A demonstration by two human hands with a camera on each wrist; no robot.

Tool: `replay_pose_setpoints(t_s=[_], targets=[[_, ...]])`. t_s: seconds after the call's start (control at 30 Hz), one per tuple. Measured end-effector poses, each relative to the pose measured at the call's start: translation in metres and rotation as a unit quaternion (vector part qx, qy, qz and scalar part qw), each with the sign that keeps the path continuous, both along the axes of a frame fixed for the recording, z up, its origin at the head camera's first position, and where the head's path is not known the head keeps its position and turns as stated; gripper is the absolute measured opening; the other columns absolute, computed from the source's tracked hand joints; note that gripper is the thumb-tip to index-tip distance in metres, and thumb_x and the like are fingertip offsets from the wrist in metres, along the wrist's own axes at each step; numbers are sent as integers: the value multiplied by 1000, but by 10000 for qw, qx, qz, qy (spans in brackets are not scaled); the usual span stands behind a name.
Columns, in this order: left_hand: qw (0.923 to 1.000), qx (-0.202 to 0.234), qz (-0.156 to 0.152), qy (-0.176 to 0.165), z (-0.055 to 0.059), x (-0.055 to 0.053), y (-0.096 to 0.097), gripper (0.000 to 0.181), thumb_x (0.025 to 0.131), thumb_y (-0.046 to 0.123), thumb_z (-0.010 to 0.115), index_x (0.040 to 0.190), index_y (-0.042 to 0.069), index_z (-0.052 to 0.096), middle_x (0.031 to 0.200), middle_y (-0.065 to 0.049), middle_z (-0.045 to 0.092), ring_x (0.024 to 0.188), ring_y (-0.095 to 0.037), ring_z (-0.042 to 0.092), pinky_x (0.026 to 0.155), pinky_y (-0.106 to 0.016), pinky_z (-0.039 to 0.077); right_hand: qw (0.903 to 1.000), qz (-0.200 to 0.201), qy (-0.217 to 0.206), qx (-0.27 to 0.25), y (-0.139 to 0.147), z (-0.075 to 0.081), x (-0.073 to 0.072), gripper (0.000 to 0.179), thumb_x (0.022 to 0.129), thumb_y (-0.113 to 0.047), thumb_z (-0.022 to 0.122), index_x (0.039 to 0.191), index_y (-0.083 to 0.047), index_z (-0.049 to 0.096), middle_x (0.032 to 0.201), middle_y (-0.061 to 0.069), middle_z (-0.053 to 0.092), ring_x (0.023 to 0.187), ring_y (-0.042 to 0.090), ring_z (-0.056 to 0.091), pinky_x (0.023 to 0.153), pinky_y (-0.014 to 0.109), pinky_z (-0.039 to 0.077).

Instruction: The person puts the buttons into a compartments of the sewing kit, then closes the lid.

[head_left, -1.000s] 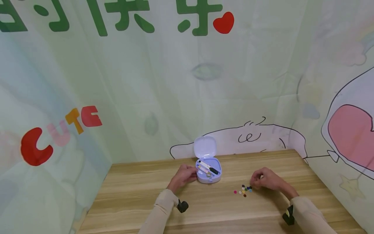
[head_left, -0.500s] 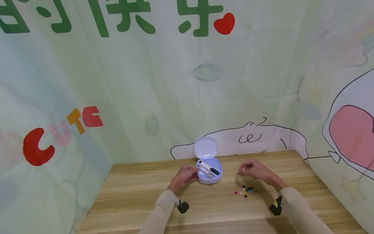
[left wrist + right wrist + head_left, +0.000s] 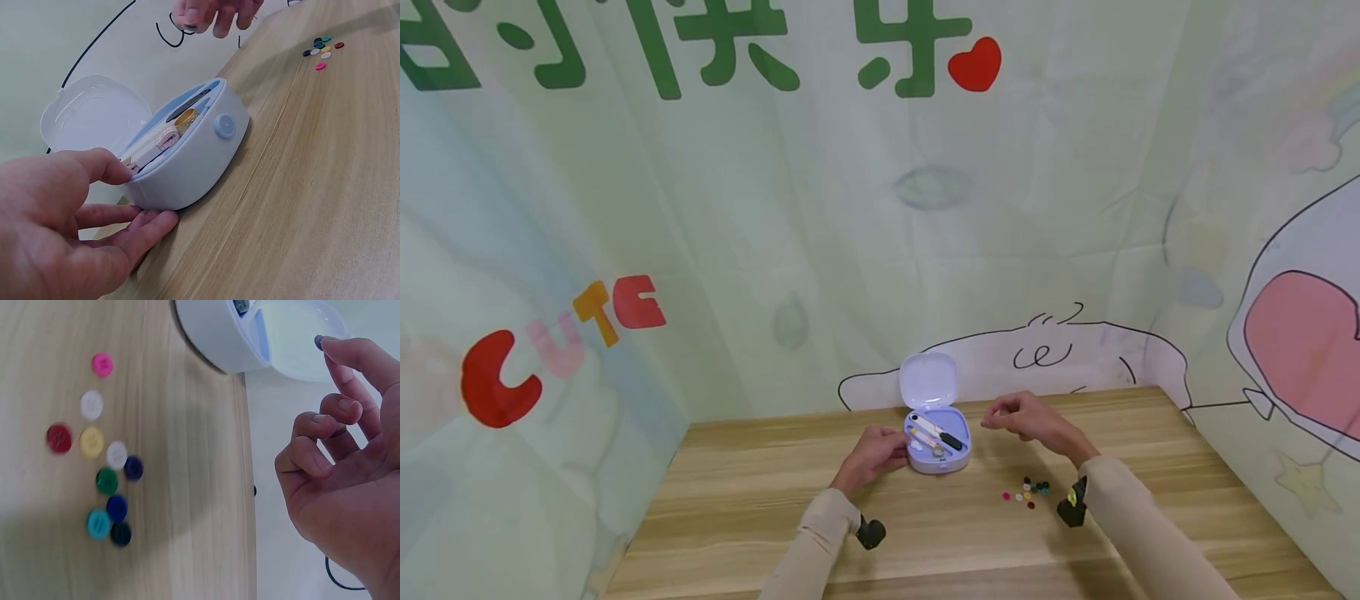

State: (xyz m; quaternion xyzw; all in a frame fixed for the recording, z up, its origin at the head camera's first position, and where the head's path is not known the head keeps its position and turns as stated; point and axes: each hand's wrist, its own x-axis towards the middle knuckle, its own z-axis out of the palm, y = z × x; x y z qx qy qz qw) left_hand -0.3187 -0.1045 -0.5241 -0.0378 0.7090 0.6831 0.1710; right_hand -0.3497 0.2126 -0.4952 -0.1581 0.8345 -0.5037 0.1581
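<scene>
A small pale-blue sewing box (image 3: 938, 467) stands with its lid (image 3: 928, 380) raised; inside lie a seam ripper or similar dark-handled tool (image 3: 936, 429), a rolled tape measure (image 3: 167, 137) and a gold thimble-like ring (image 3: 186, 120). My left hand (image 3: 874, 452) holds the box's left side, thumb at the rim and fingers low against the wall. Right of the box, in the air, my right hand (image 3: 1033, 418) pinches a dark button (image 3: 319, 342) between thumb and index finger, the other fingers curled. Several loose coloured buttons (image 3: 91, 442) lie on the table nearer me.
The wooden table (image 3: 760, 500) meets a printed cloth backdrop (image 3: 820, 208) just behind the box. A black wrist camera (image 3: 871, 533) sits on my left wrist, and another (image 3: 1072, 503) on my right wrist.
My right hand has risen from the buttons and moved left and away from me, toward the box, carrying a button. My left hand has stayed at the box.
</scene>
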Motion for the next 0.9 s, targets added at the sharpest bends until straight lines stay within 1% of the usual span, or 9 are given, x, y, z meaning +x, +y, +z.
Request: replay_pose_setpoints(t_s=[0.13,0.3,0.47,0.6,0.73,0.9], targets=[[10000,-34,2,-21,-1,-1,-1,25,101,2,60,117,-16,63,99,-16,69,85,-19,66,86,-36,62,9999,-9,-129,-81,-12,3,-6,24,99,-30,71,109,-8,74,85,4,51,72,21,44,55,26,34],[10000,-78,9,-15,0,0,-2,24,100,2,61,116,-15,63,98,-15,70,84,-18,66,85,-35,62,9995,-72,-295,-119,-29,7,-14,24,99,-28,71,109,-6,74,87,7,53,77,25,46,56,26,34],[10000,-57,-14,12,1,-1,-2,24,100,3,61,116,-15,63,98,-16,70,84,-19,66,85,-36,62,9990,-183,-393,-117,-43,9,-21,22,98,-27,72,109,-7,74,86,3,52,77,26,47,55,26,32],[10000,-74,-42,18,1,-1,-2,25,101,3,61,117,-16,62,100,-17,70,85,-19,66,86,-36,62,9979,-370,-523,-65,-50,7,-24,23,95,-29,75,108,-9,76,90,4,55,80,25,48,56,27,33],[10000,-72,-42,25,0,-1,-1,25,101,3,61,117,-16,63,99,-16,70,85,-19,66,85,-35,62,9962,-497,-705,-78,-53,2,-26,25,94,-30,77,109,-10,76,91,5,57,79,25,49,55,27,33],[9999,-100,-27,20,-1,0,-1,25,101,3,61,117,-16,63,99,-15,70,85,-19,67,85,-35,62,9956,-588,-728,-89,-54,-3,-28,28,94,-31,77,112,-11,77,92,6,58,81,26,50,55,26,34]])
